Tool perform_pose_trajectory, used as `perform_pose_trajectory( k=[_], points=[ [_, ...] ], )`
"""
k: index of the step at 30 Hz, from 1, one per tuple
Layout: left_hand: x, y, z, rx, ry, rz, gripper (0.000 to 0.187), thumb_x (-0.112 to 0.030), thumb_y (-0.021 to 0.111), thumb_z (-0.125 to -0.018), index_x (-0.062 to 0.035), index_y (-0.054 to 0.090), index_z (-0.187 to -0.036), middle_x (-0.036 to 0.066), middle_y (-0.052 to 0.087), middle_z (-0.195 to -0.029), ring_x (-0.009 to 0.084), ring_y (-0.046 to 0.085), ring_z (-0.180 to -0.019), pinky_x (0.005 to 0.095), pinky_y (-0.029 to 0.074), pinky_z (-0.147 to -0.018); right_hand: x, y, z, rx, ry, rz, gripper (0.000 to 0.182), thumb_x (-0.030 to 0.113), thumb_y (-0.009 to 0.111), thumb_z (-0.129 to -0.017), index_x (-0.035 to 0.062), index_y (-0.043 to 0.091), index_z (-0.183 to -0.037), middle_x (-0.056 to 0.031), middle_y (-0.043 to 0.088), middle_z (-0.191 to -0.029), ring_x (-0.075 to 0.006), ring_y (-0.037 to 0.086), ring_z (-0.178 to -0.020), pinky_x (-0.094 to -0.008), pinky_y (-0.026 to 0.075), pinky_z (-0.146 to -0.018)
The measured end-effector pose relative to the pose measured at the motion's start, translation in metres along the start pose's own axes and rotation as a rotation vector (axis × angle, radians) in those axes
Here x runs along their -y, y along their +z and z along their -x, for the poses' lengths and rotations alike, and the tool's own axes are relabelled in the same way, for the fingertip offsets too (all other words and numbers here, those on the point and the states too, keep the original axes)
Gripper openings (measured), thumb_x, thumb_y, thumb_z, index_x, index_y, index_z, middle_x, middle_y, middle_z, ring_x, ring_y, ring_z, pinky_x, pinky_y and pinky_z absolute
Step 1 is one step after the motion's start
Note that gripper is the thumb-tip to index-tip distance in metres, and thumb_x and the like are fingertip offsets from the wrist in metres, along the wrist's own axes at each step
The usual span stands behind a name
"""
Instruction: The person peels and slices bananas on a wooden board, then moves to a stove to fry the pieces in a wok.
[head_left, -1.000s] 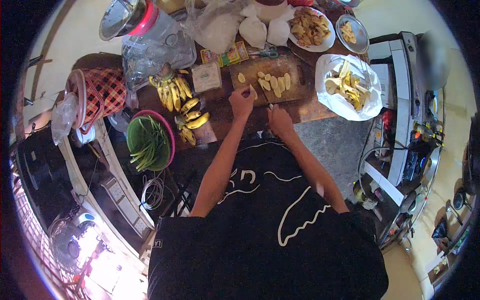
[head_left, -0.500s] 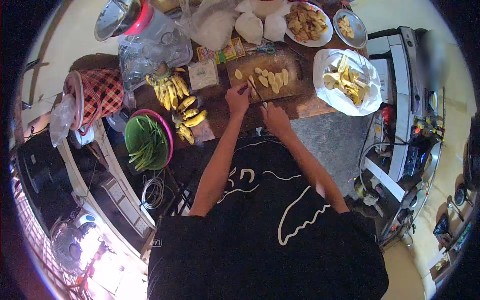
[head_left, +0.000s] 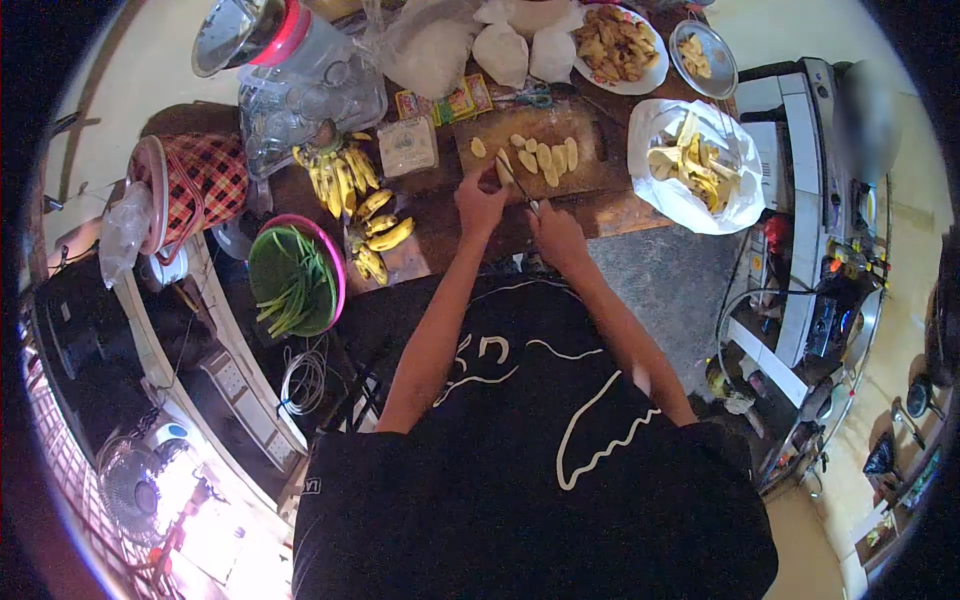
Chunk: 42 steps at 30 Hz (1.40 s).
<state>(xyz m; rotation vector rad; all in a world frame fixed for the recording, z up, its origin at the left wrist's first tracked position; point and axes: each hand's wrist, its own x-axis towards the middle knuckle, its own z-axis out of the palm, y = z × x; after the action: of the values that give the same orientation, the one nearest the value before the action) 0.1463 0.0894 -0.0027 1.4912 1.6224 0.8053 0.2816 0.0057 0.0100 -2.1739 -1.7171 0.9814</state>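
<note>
My right hand (head_left: 558,238) is closed round the handle of a knife (head_left: 520,187), whose blade points up and left over the wooden cutting board (head_left: 590,125). My left hand (head_left: 481,203) is closed at the board's front edge, its fingertips on a pale banana piece (head_left: 503,165) beside the blade. Several cut banana slices (head_left: 545,158) lie on the board to the right of the blade, and a single slice (head_left: 478,148) lies to its left.
Unpeeled bananas (head_left: 343,180) lie left of the board, near a green basket (head_left: 262,270) of green stalks. At the right stands a white bag (head_left: 741,206) of peels. Behind are a plate (head_left: 655,75) of brown pieces, a metal bowl (head_left: 730,70) and plastic bags (head_left: 500,55).
The knife handle and my right hand have shifted slightly. My left hand has moved slightly to the right. The slices on the board look the same.
</note>
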Motion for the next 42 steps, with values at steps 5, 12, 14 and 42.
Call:
perform_pose_trajectory(
  k=[5, 12, 14, 42],
  points=[
    [0.012, 0.006, -0.003, 0.047, -0.074, 0.01, 0.037, -0.013, 0.076, -0.067, -0.0009, 0.069, -0.102, 0.014, 0.069, -0.081, 0.0197, 0.067, -0.072, 0.0319, 0.052, -0.068, 0.002, -0.003, 0.001, -0.011, -0.005, -0.025, 0.031, 0.032, 0.049, -0.093, 0.0005, 0.048, -0.092, -0.0281, 0.06, -0.072, -0.0476, 0.059, -0.07, -0.0547, 0.048, -0.064],
    [0.013, 0.005, -0.002, 0.004, 0.0, -0.056, 0.033, -0.014, 0.075, -0.068, -0.0005, 0.07, -0.098, 0.014, 0.069, -0.08, 0.021, 0.067, -0.07, 0.0323, 0.051, -0.067, 0.001, 0.001, 0.002, -0.002, -0.013, 0.002, 0.032, 0.033, 0.048, -0.094, 0.001, 0.049, -0.094, -0.0282, 0.06, -0.074, -0.0476, 0.059, -0.07, -0.0552, 0.048, -0.063],
    [0.017, 0.007, -0.002, 0.024, -0.016, -0.039, 0.032, -0.014, 0.075, -0.069, -0.0011, 0.07, -0.097, 0.015, 0.069, -0.079, 0.0214, 0.066, -0.07, 0.0323, 0.051, -0.067, -0.001, 0.004, 0.003, -0.013, -0.013, 0.006, 0.032, 0.033, 0.048, -0.094, 0.0011, 0.049, -0.095, -0.0282, 0.06, -0.074, -0.0473, 0.06, -0.07, -0.0551, 0.049, -0.062],
    [0.004, 0.001, -0.002, 0.061, -0.109, -0.024, 0.031, -0.019, 0.076, -0.07, -0.003, 0.072, -0.096, 0.014, 0.069, -0.073, 0.0213, 0.066, -0.065, 0.033, 0.051, -0.066, -0.009, 0.013, 0.002, -0.046, 0.052, -0.026, 0.033, 0.032, 0.047, -0.095, -0.0014, 0.05, -0.095, -0.0296, 0.06, -0.078, -0.0474, 0.06, -0.074, -0.055, 0.048, -0.066]
  ],
)
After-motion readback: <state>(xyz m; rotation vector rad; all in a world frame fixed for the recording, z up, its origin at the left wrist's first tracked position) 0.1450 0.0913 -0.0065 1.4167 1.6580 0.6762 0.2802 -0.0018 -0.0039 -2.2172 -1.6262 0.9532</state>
